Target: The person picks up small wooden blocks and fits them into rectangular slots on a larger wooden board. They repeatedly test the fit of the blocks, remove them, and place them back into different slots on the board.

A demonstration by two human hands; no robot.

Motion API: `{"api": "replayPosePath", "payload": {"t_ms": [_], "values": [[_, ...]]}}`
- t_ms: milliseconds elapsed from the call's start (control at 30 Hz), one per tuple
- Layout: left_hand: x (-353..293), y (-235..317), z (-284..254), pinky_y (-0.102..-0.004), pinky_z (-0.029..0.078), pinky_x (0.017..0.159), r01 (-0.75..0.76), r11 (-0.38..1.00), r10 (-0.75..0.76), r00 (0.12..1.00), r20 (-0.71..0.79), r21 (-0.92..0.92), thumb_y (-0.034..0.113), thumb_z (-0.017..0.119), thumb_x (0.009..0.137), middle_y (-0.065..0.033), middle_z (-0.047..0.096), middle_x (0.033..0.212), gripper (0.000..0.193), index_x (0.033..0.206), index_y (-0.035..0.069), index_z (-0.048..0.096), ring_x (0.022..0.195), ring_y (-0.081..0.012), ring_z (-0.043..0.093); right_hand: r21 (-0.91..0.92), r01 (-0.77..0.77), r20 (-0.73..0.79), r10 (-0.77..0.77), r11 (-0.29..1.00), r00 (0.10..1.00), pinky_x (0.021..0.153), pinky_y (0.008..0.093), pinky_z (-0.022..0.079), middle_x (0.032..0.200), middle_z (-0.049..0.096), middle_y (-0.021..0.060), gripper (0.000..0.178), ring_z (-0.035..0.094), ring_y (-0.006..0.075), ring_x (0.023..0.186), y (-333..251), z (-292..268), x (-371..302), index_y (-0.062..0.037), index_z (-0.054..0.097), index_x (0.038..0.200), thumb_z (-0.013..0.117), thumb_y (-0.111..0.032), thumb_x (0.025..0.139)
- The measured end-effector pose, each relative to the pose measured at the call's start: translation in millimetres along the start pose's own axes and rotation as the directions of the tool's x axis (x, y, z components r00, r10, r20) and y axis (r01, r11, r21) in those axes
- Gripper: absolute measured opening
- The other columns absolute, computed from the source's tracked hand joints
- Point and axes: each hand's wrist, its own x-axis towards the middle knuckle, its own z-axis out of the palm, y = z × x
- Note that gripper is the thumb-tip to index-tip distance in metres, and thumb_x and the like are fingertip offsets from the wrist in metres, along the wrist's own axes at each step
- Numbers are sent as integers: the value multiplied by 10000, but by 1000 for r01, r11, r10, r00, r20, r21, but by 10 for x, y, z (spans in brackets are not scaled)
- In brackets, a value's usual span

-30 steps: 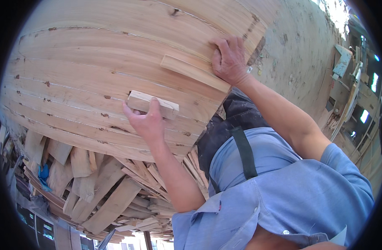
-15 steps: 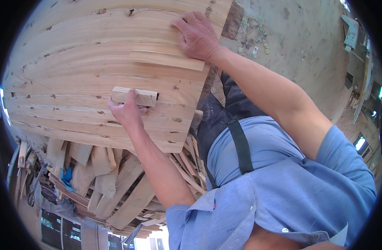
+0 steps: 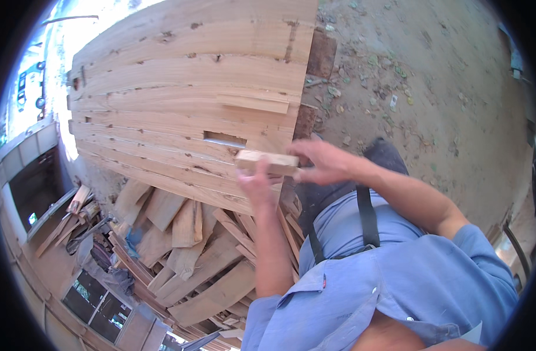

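Observation:
My left hand (image 3: 258,184) grips a short, pale wooden block (image 3: 267,159) from the near side, thumb across its face. The block is lifted off the surface near the right edge of a big plank panel (image 3: 168,79). At the block's right end is my right hand (image 3: 326,161), slightly blurred, its fingers and thumb closed around that end. Just beyond the block, a rectangular slot (image 3: 224,139) is cut into the panel. A thin wood strip (image 3: 254,104) lies flat on the panel, farther off than the slot.
Loose boards (image 3: 206,292) are heaped below the panel's near edge. Dirt ground (image 3: 432,105) with scattered scraps lies to the right. Dark timber (image 3: 322,54) juts out under the panel's right edge. A window (image 3: 96,301) shows at lower left.
My left hand has lifted the block off the panel and brought it right and nearer, uncovering the slot. My right hand has left the panel's far right part and come to the block.

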Motion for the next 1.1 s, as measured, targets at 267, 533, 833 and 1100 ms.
{"api": "replayPosePath", "payload": {"t_ms": [267,533,833,1100], "values": [[-1648,-276,1819,-315,591,811,-218,963,268,743,613,-157,39,684,977,-111,660,1217,476,1411,-3,491,1035,-191,680,315,29,-586,170,949,792,929,335,529,1202,680,129,575,660,181,1046,460,-807,-2518,-29,570,1415,695,13,855],[-3702,-805,3928,-454,614,944,-30,972,229,338,913,-233,-21,677,957,-135,673,1223,343,1287,-21,585,1083,-243,692,499,534,-867,386,682,316,896,290,551,1177,656,113,524,655,150,1056,949,-1287,-5357,21,496,1400,699,29,917],[-6185,-2166,6148,-452,619,910,-137,991,11,-13,1000,-12,23,689,962,-112,714,1122,216,1175,-2,661,1011,-242,715,237,734,-786,570,637,-241,874,293,572,1212,629,114,532,637,159,1073,2041,-1774,-8126,7,461,1396,704,32,922],[-8325,-3687,8110,-350,628,694,-194,938,-312,-108,944,287,131,691,990,-116,735,888,149,1050,-4,676,752,-223,733,179,565,-656,525,806,-542,797,272,555,1161,635,101,472,644,153,1031,2827,-2310,-10555,26,486,1366,711,-100,970]]}}
